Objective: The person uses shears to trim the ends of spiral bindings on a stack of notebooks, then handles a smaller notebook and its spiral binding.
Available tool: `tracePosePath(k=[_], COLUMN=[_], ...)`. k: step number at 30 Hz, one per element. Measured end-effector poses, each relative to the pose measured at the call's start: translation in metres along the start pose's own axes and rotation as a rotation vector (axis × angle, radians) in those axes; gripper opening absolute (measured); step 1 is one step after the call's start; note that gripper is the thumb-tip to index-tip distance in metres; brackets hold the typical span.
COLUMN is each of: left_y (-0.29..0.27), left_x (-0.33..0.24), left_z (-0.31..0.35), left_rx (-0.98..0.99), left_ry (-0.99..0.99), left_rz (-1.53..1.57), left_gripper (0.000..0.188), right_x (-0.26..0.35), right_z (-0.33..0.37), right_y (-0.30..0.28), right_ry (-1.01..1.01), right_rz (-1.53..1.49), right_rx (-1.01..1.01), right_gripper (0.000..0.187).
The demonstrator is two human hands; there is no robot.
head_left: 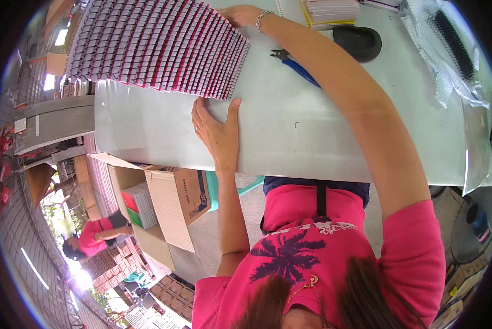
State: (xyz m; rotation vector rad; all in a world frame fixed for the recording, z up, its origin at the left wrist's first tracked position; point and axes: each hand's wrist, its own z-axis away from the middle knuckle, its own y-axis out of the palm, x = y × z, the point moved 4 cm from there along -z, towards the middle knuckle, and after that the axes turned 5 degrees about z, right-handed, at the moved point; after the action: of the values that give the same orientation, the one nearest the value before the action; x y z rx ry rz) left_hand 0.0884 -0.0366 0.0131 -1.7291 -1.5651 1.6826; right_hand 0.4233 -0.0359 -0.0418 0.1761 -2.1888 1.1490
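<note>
A large stack of wire-bound notebooks with red edges lies at the upper left of the table, its bindings facing up in rows. My left hand rests at its near edge, thumb spread from the fingers, fingertips against the notebooks. Around the far right corner of the stack reaches my right hand, a bracelet on its wrist; its fingers are mostly hidden behind the notebooks. Under my right forearm lies a pair of blue-handled cutting pliers, its dark jaws toward the stack.
A black rounded object lies beyond my right forearm, near stacked booklets. Black binding wires on crumpled white wrapping lie at the right. Below the table's left side, an open carton holds red and green notebooks. Another person is farther left.
</note>
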Motion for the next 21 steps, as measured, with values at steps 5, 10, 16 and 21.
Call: tracePosePath(k=[5, 10, 16, 21], left_y=[-0.015, -0.016, -0.016, -0.024], left_x=[0.028, 0.025, 0.032, 0.043], left_z=[0.007, 0.005, -0.002, -0.004], left_rx=[-0.106, -0.124, -0.052, -0.019], left_ry=[-0.102, -0.090, -0.050, -0.005], left_rz=[-0.042, -0.044, 0.042, 0.067], left_gripper=[0.072, 0.065, 0.060, 0.055], right_x=[0.042, 0.045, 0.047, 0.082], right_z=[0.001, 0.007, 0.038, 0.053], right_y=[0.041, 0.033, 0.030, 0.005], right_ry=[0.263, 0.403, 0.340, 0.373], right_rz=[-0.084, -0.199, -0.651, -0.400], right_rx=[0.172, 0.223, 0.030, 0.071], right_gripper=[0.056, 0.060, 0.078, 0.087])
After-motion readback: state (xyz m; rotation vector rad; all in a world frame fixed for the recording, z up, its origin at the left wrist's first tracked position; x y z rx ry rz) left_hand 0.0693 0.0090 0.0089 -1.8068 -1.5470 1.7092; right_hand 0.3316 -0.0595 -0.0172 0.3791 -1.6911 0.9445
